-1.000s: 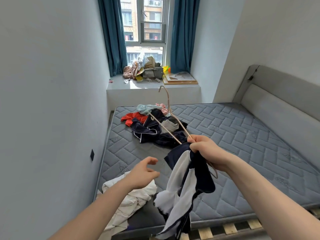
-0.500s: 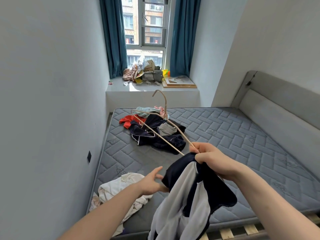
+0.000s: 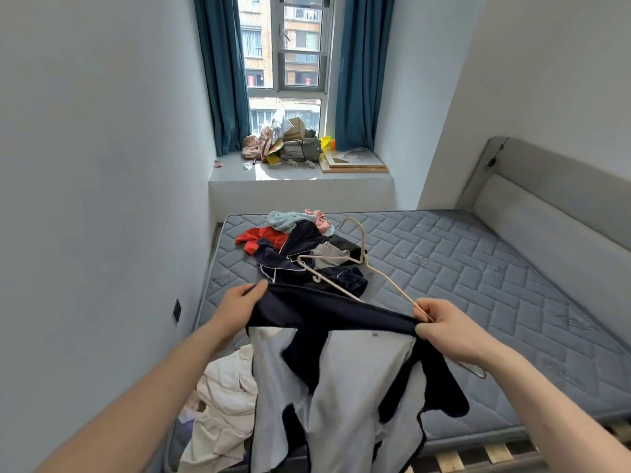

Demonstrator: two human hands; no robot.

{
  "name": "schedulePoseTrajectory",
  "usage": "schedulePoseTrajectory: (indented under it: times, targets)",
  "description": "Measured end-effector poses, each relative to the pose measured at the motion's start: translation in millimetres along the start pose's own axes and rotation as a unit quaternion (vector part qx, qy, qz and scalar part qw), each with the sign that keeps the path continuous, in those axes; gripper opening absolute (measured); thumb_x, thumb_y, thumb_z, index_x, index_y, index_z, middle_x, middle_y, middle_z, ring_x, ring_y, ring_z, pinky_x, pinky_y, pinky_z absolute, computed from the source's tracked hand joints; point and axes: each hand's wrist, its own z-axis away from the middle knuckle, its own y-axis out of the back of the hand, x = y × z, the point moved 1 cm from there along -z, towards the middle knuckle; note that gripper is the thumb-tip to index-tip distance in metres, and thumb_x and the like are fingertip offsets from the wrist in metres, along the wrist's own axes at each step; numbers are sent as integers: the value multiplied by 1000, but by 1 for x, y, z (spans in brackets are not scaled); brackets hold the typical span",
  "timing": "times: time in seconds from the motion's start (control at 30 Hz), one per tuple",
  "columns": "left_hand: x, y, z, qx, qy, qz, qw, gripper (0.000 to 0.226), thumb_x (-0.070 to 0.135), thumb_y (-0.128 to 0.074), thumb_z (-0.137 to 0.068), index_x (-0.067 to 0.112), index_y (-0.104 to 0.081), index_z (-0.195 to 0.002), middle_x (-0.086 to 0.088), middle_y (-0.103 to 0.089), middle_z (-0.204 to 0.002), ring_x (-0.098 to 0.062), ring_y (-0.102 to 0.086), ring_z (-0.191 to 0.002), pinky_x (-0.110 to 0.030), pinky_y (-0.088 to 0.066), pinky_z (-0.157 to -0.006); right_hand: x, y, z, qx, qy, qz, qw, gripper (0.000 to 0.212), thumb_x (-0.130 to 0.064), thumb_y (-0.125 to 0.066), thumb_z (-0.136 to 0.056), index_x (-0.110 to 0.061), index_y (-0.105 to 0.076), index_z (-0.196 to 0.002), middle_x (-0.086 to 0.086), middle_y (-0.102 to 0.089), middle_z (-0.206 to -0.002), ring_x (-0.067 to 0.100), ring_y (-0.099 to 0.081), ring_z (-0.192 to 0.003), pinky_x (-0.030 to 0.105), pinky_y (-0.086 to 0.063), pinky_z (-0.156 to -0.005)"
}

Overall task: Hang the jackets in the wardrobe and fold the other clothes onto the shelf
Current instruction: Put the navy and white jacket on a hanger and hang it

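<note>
right hand (image 3: 450, 331) clenches jacket (image 3: 341, 363) and hanger (image 3: 355, 264) together; left hand (image 3: 239, 302) pinches its far edge (above the mattress (image 3: 478, 268)). risk: crowded right grip drops hanger.

both arms reaching forward, well apart. left hand (image 3: 239, 302) gripping jacket (image 3: 327, 339) edge, thumb on top. right hand (image 3: 447, 327) pinching jacket together with hanger (image 3: 345, 264).

No readable text anywhere — no label, brand, number or sign; clothing and walls show none.
</note>
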Motion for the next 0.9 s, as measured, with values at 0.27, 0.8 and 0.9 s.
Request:
schedulePoseTrajectory:
  times: [0.27,0.8,0.9]
  targets:
    - [45,12,25,-292,-102,-393,866,26,56,-80,-76,35,-65,-75,17,-63,-67,0,-56,-61,-18,-43,-60,-13,2,-26,90,-20,-20,996,35,7,-47,-76,-22,-30,-70,-14,-28,-54,9,-25,-54,33,-20,-54]
    - [121,20,-11,-6,-60,-115,991,21,39,-68,-98,19,-76,-99,2,-79,-95,-19,-73,-95,-38,-55,-93,-29,3,-10,60,37,-22,997,34,-36,-69,-95,-13,-55,-74,-5,-66,-66,9,-43,-55,24,-37,-54]
    - [107,30,-27,6,-3,-89,996,12,32,-70,-97,20,-73,-95,-2,-77,-99,-19,-72,-90,-36,-56,-88,-31,5,1,70,60,-48,995,50,-52,-57,-102,-11,-53,-73,-7,-49,-59,13,-36,-54,29,-34,-55]
